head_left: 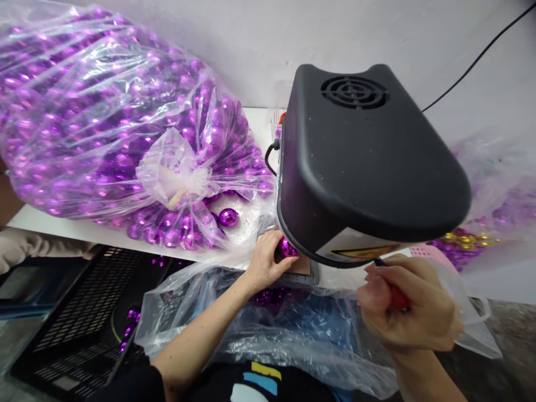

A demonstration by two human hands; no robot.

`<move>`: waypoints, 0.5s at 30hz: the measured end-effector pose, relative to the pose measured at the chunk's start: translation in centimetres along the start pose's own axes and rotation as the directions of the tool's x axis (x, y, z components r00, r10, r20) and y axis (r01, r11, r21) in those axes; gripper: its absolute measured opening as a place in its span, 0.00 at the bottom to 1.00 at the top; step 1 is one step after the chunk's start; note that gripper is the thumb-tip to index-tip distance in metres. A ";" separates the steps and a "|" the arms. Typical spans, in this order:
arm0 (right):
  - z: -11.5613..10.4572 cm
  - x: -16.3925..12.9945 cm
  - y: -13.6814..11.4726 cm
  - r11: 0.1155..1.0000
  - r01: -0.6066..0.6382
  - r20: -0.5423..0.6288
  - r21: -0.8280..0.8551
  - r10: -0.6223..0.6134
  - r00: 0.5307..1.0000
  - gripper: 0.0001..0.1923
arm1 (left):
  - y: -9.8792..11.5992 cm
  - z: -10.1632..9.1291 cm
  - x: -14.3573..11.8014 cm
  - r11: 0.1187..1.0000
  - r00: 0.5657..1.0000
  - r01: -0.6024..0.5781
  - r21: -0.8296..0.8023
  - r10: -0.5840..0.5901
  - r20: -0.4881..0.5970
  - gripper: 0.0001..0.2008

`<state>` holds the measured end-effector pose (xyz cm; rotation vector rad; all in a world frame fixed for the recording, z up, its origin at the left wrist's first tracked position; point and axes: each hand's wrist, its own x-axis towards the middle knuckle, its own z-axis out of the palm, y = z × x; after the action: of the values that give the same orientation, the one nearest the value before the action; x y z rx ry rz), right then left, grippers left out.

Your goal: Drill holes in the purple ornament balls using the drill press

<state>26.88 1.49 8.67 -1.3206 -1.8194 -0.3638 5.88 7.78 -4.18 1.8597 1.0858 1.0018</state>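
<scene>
Head view, quick notes. My left hand [268, 258] was pinched shut on a small purple faceted ball [287, 247], holding it under the front lip of the black machine [364, 162], right over a brownish pad on its base [299, 268]. My right hand [408, 310] was closed around a red-handled lever [396, 296] just below the machine's overhang.

Risks as I judged them: my fingertips sat very near the working spot, so pulling the lever could have nipped them. The ball was round and glossy, so it might have slipped or rolled off the pad into the clear bag [276, 329] on my lap. The hood hid the contact point, so alignment was partly blind.

Materials: ball was shiny, mirror-faceted, hard-looking. Machine hood was matte black plastic, rounded, with a circular vent on top. A big crinkly transparent sack [121, 128], knotted at the neck, bulged with identical purple balls on the white table [50, 223]. Black slatted crate [84, 312] sat down left; a pink basket [427, 254] at right, edge only.
</scene>
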 end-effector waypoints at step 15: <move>1.4 -1.7 -0.1 0.999 -0.024 -0.067 -0.046 0.021 0.998 0.06 | -0.1 0.2 -0.1 1.000 1.000 0.017 -0.023 -0.017 -0.014 0.29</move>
<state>26.32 1.26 6.54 -1.3446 -1.7491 -0.4347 5.98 7.66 -4.32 1.8250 1.0924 1.0150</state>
